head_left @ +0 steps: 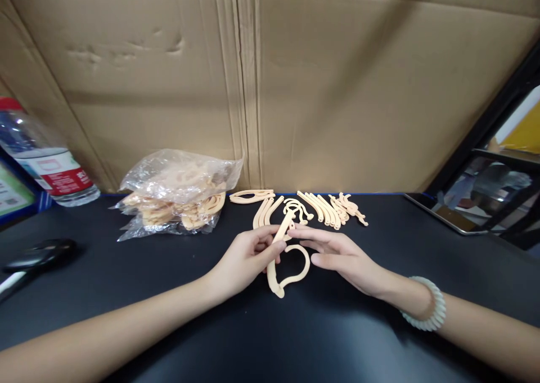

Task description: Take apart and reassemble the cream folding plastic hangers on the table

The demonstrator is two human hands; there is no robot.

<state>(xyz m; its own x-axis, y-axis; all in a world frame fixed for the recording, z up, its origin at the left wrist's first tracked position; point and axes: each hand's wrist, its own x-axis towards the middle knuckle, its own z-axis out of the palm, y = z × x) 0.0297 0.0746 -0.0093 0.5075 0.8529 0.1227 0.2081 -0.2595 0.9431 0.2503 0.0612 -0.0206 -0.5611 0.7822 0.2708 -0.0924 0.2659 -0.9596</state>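
Observation:
My left hand (247,259) pinches a beige curved plastic piece (283,262) with a looped, hook-like end, holding it just above the black table (169,293). My right hand (337,253) lies beside it with fingers stretched out, its fingertips touching the upper end of the same piece. Just beyond my hands, several loose beige curved pieces (320,207) lie in small groups on the table.
A clear plastic bag (177,194) of more beige pieces lies at the back left. A water bottle (46,161) lies at the far left, with a dark object (40,253) in front of it. A tablet (447,214) sits at the right. A cardboard wall (270,79) stands behind.

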